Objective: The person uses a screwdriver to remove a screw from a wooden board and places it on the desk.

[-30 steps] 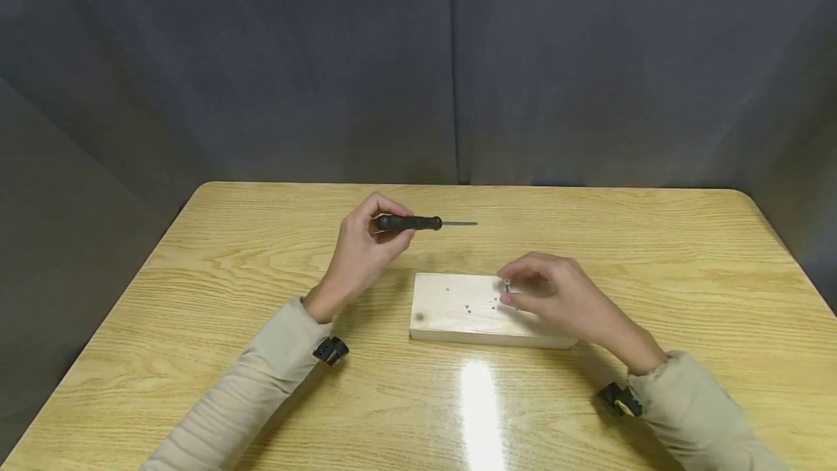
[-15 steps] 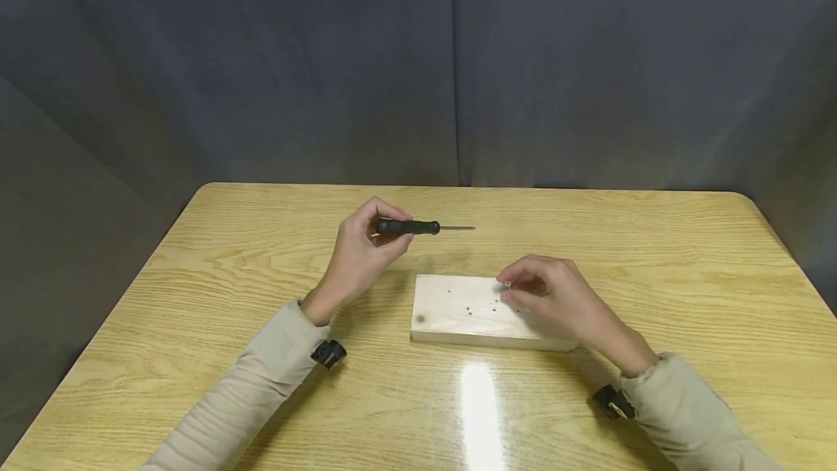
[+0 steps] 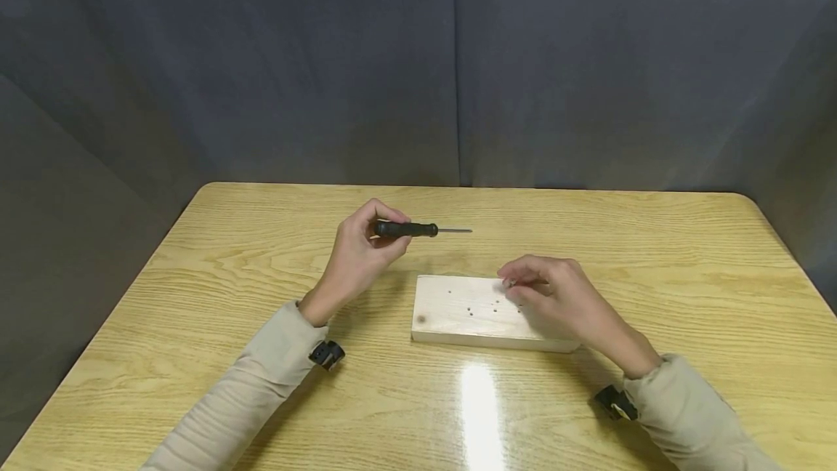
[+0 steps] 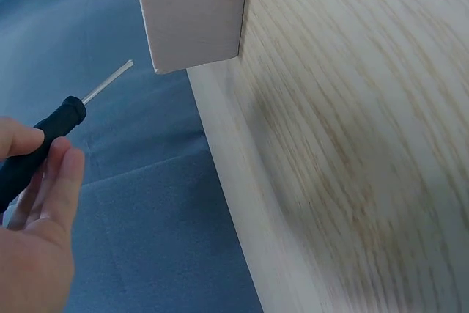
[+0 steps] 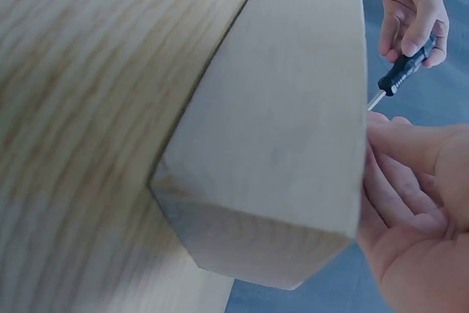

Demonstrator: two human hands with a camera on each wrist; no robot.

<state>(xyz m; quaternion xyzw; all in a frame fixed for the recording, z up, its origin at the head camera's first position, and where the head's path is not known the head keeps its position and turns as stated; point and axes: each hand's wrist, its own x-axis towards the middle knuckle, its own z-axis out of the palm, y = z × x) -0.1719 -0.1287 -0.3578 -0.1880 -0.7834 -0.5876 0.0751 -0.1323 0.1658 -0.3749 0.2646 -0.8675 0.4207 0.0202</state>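
In the head view a pale wooden block [image 3: 441,304] with several small holes in its top lies flat on the table. To its upper left, my left hand [image 3: 353,256] holds a black-handled screwdriver [image 3: 407,229] level above the table, its thin shaft pointing right. The left wrist view shows the thumb and fingers around the screwdriver handle [image 4: 44,137]. My right hand [image 3: 559,295] is over the block's right half, pinching a small metal screw [image 3: 509,283] between thumb and forefinger. Most of the screw is hidden by the fingers. In the right wrist view the block's side hides the fingertips.
The wood-grain table [image 3: 261,238] extends around the block on every side. A dark grey curtain [image 3: 327,71] stands behind the table and along its sides. Black cameras sit at both wrists, one below the left sleeve [image 3: 288,344].
The screw, earlier showing upright between the right fingertips, is now tilted and mostly covered by them. The screwdriver has dipped slightly in the left hand. The block is still in place.
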